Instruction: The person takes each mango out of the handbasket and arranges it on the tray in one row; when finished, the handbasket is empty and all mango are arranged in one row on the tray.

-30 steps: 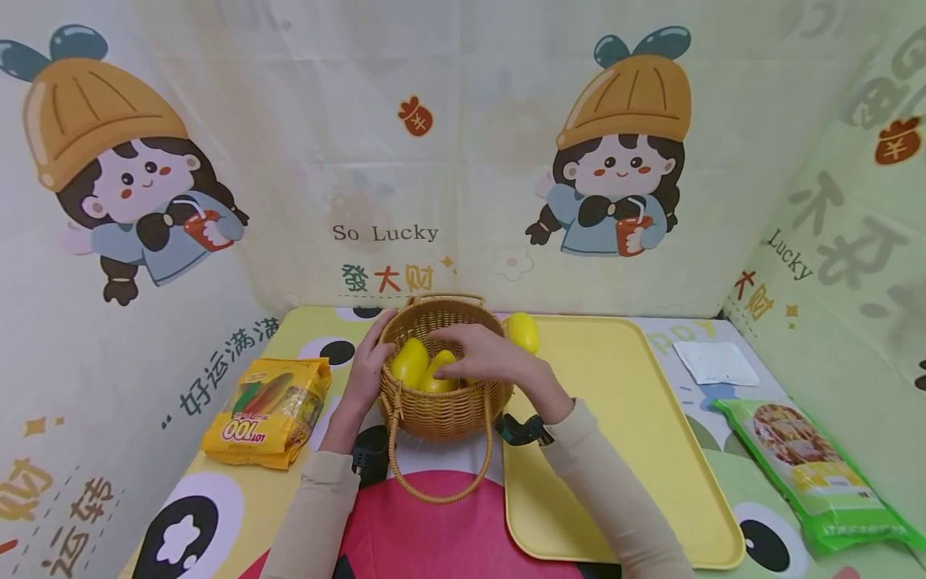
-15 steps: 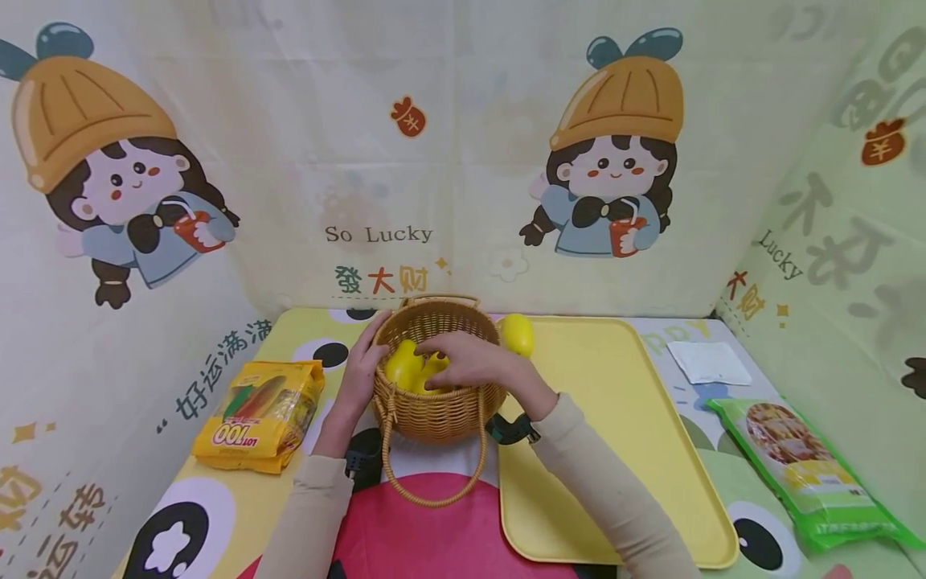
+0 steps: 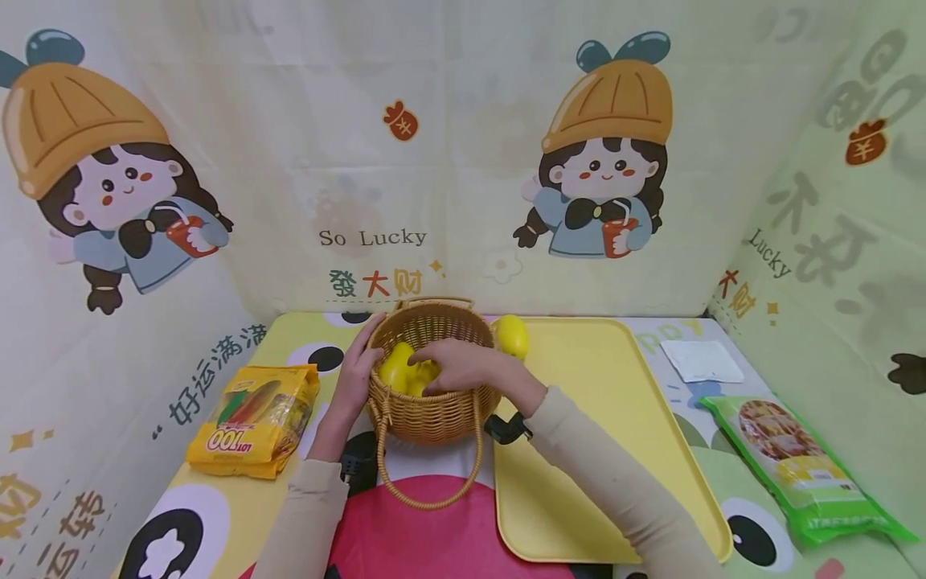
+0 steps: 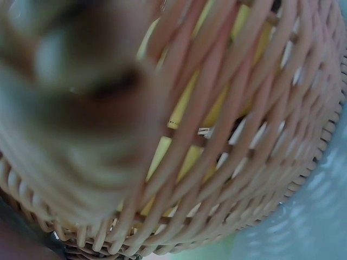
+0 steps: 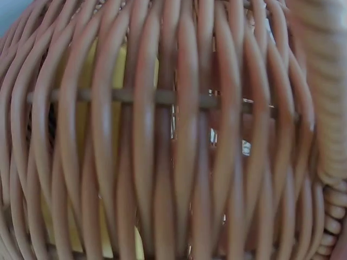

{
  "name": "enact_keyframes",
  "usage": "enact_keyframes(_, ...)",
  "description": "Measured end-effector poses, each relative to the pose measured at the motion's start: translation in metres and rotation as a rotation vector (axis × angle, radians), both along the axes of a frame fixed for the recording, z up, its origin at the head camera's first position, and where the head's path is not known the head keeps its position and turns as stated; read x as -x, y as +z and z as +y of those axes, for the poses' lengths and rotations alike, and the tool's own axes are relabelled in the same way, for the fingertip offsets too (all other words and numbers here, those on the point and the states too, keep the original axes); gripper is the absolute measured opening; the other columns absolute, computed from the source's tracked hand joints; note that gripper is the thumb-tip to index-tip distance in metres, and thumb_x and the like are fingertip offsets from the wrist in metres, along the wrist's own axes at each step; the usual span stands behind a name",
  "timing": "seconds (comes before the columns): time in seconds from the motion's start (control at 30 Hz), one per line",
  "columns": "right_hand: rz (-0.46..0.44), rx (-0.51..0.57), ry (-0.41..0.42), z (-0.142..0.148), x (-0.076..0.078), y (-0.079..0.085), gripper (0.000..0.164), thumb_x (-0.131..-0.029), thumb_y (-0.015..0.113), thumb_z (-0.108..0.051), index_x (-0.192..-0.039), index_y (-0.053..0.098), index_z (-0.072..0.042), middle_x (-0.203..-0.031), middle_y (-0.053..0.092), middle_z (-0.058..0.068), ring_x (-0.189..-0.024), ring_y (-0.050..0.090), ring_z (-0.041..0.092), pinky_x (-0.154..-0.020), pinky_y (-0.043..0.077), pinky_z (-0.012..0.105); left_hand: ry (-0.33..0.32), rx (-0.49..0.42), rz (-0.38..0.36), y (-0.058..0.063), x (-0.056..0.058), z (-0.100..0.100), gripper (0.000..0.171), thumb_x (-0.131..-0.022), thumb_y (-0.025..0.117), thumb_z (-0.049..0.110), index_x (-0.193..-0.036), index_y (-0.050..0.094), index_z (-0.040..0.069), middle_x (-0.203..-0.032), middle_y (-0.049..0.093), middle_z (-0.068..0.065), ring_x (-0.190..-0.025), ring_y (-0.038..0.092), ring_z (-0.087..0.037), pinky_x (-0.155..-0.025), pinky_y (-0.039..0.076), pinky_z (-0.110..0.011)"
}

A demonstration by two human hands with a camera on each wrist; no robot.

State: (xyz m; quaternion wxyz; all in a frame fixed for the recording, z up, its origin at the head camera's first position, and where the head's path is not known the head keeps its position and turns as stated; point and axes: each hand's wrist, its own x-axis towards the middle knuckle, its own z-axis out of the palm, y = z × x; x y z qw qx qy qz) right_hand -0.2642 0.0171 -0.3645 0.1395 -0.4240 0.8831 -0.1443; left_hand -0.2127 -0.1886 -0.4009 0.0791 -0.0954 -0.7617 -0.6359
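Rests left hand (image 3: 354,379) straight-fingered at basket (image 3: 430,424) left edge; half-curls right hand (image 3: 463,366) over yellow fruit (image 3: 417,380), can't tell if gripping; likely slick: clasp mid-body.

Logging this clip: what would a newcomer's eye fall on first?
Probably the two orange-hatted cartoon figures on the backdrop, left and right. Then the wicker basket centered below them, yellow fruits inside, the left hand on its left rim and the right hand in its opening.
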Motion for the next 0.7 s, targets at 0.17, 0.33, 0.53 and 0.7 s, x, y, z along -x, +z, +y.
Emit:
enact_keyframes(0.17, 0.017, -0.041, -0.027, -0.0012, -0.0002, -0.0014, 0.056, -0.089, 0.070, -0.032, -0.142, 0.056, -0.017, -0.145, 0.057, 0.001, -0.137, 0.049, 0.020, -0.115, 0.039, 0.037, 0.003, 0.005, -0.008, 0.0011, -0.0014, 0.0009, 0.059, -0.099, 0.037, 0.007, -0.156, 0.032, 0.020, -0.165, 0.024, -0.011, -0.149, 0.029, -0.035, -0.118, 0.029, -0.058)
enact_keyframes(0.33, 0.023, -0.085, -0.023, -0.0041, -0.0008, -0.0042, 0.055, -0.090, 0.068, -0.032, -0.141, 0.057, -0.016, -0.146, 0.055, 0.003, -0.138, 0.048, 0.021, -0.115, 0.039, 0.038, 0.005, 0.012, -0.012, 0.0005, -0.0028, 0.0004, 0.061, -0.097, 0.037, 0.006, -0.157, 0.031, 0.019, -0.165, 0.023, -0.010, -0.149, 0.029, -0.036, -0.119, 0.027, -0.059)
enact_keyframes(0.53, 0.012, -0.126, -0.009, -0.0067, -0.0005, -0.0025, 0.053, -0.092, 0.067, -0.031, -0.142, 0.056, -0.016, -0.145, 0.056, 0.003, -0.135, 0.050, 0.021, -0.115, 0.039, 0.038, 0.008, 0.012, -0.009, 0.0006, -0.0034, -0.0001, 0.060, -0.098, 0.037, 0.007, -0.156, 0.032, 0.020, -0.165, 0.024, -0.009, -0.149, 0.029, -0.035, -0.119, 0.028, -0.058)
enact_keyframes(0.7, -0.007, -0.153, 0.014, -0.0085, 0.0018, -0.0002, 0.053, -0.093, 0.066, -0.034, -0.142, 0.057, -0.017, -0.144, 0.057, 0.003, -0.134, 0.050, 0.020, -0.115, 0.039, 0.036, 0.008, 0.015, -0.004, 0.0006, -0.0020, 0.0001, 0.060, -0.098, 0.037, 0.007, -0.156, 0.031, 0.019, -0.165, 0.024, -0.010, -0.149, 0.029, -0.035, -0.119, 0.028, -0.058)
